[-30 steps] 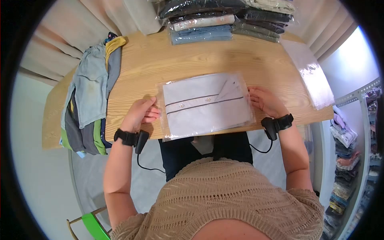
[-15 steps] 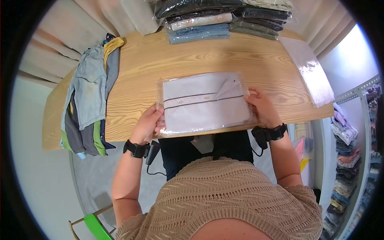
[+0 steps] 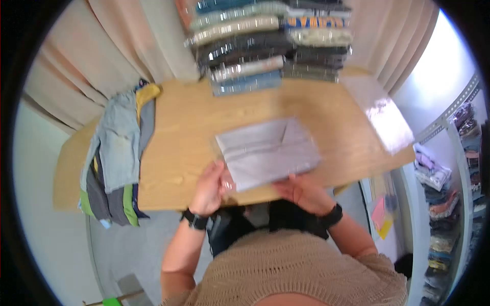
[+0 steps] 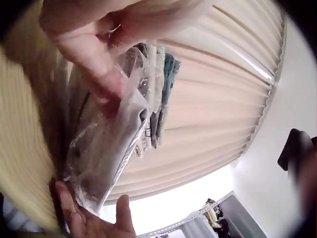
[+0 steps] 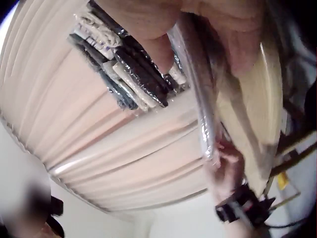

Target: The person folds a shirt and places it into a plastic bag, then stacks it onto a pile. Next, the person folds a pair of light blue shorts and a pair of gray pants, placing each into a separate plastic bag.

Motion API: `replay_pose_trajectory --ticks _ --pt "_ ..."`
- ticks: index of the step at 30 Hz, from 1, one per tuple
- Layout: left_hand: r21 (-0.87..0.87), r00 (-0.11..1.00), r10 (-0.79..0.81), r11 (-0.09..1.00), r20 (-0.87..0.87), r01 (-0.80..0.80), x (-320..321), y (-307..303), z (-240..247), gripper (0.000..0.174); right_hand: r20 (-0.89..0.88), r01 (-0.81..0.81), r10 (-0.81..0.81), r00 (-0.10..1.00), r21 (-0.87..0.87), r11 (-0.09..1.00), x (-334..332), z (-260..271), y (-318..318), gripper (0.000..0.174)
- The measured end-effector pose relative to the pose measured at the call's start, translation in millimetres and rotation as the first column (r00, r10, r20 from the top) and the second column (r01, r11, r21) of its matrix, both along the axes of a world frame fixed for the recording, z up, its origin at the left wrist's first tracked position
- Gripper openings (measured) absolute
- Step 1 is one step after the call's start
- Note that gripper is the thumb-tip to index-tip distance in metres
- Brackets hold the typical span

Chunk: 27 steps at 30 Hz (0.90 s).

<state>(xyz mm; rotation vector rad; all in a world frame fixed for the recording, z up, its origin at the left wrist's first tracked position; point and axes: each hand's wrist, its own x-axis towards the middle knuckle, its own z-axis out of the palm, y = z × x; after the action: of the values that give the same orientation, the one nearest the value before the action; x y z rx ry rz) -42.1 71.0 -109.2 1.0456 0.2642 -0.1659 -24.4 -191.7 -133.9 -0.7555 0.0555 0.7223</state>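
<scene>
A folded light grey shirt in a clear plastic bag (image 3: 270, 158) is held over the near part of the table, slightly turned. My left hand (image 3: 208, 189) grips its near left corner. In the left wrist view the bag's loose plastic (image 4: 106, 148) bunches by that hand's fingers (image 4: 106, 84). My right hand (image 3: 306, 195) holds the near edge toward the right, thumb on top. The right wrist view shows the bag seen edge-on (image 5: 200, 99), between that hand's thumb and fingers. The shirt is blurred in the head view.
Stacks of bagged folded clothes (image 3: 245, 66) stand at the table's back. Loose trousers and other garments (image 3: 117, 153) hang over the left side. Flat clear plastic bags (image 3: 385, 125) lie at the right edge. A shelf rack with clothes (image 3: 439, 204) stands on the right.
The right hand has moved from the bag's right side to its near edge. The bag has turned slightly. The head view has tilted up, showing more of the stacks.
</scene>
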Motion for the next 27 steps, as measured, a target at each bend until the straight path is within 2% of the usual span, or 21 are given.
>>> replay_pose_trajectory --ticks 2,3,4,5,7,8,10,11,13,14,15,17,19,21,22,23,25,27 --pt "-0.103 1.0 0.028 0.994 0.009 -0.027 -2 0 2 0.018 -0.035 -0.062 0.063 0.997 0.022 0.998 1 -3 3 0.034" --pt "-0.166 0.999 0.024 0.986 0.025 -0.019 -2 1 2 0.02 -0.038 -0.164 0.164 0.986 0.013 0.986 2 -6 2 0.042" --pt "-0.195 0.999 0.042 0.98 0.027 -0.036 -1 0 1 0.021 -0.116 -0.345 0.354 0.928 0.085 0.935 7 -13 1 0.051" --pt "-0.199 0.997 0.054 0.979 0.061 -0.041 -1 1 -4 0.021 -0.167 -0.407 0.416 0.894 0.086 0.909 7 -10 5 0.058" --pt "-0.298 0.999 0.035 0.954 0.029 -0.025 0 1 -5 0.019 -0.199 -0.284 0.336 0.921 0.248 0.926 4 -5 16 0.056" --pt "-0.299 0.998 0.035 0.954 0.052 -0.018 0 1 -3 0.019 -0.178 -0.289 0.335 0.925 0.241 0.926 4 -6 19 0.056" --pt "-0.263 0.999 0.033 0.965 0.035 -0.023 -5 -1 1 0.016 -0.064 -0.009 0.029 0.998 0.298 0.955 8 -9 24 0.046" --pt "-0.264 0.998 0.03 0.964 0.047 -0.017 -6 -2 6 0.016 -0.052 -0.01 0.026 0.998 0.297 0.955 11 -4 24 0.046" --pt "-0.183 0.997 0.069 0.98 -0.036 -0.074 -9 -3 11 0.021 -0.062 0.008 0.0 0.998 0.125 0.992 13 6 23 0.035" --pt "-0.284 0.996 -0.009 0.958 0.09 0.035 -10 3 6 0.02 -0.056 0.012 -0.005 0.998 0.125 0.992 13 9 23 0.035" --pt "-0.283 0.996 -0.015 0.958 0.093 0.041 -10 4 3 0.02 -0.082 0.042 -0.037 0.996 0.062 0.997 12 11 23 0.032" --pt "-0.13 1.0 0.017 0.991 0.002 -0.016 -15 5 2 0.021 -0.106 0.079 -0.078 0.991 -0.002 0.997 10 19 24 0.029" --pt "-0.182 0.999 -0.027 0.983 0.045 0.035 -19 19 -19 0.02 -0.006 0.13 -0.131 0.991 -0.095 0.987 10 33 24 0.027" --pt "-0.232 0.994 -0.066 0.969 0.089 0.085 -22 25 -15 0.023 0.034 0.129 -0.127 0.991 -0.085 0.988 15 43 13 0.027" --pt "-0.018 0.999 0.007 1.0 0.044 -0.007 -27 27 -10 0.025 0.074 0.123 -0.118 0.99 -0.075 0.99 19 49 6 0.027" --pt "0.2 0.996 0.09 0.976 0.017 -0.091 -31 28 -4 0.027 0.077 0.126 -0.12 0.99 -0.077 0.989 23 59 0 0.027" --pt "0.237 0.991 0.134 0.962 0.024 -0.136 -33 39 -8 0.025 0.198 0.147 -0.123 0.972 -0.111 0.983 29 85 -9 0.026" --pt "0.365 0.973 0.223 0.903 0.054 -0.227 -35 50 -17 0.02 0.228 0.197 -0.165 0.96 -0.129 0.972 31 119 -11 0.023"
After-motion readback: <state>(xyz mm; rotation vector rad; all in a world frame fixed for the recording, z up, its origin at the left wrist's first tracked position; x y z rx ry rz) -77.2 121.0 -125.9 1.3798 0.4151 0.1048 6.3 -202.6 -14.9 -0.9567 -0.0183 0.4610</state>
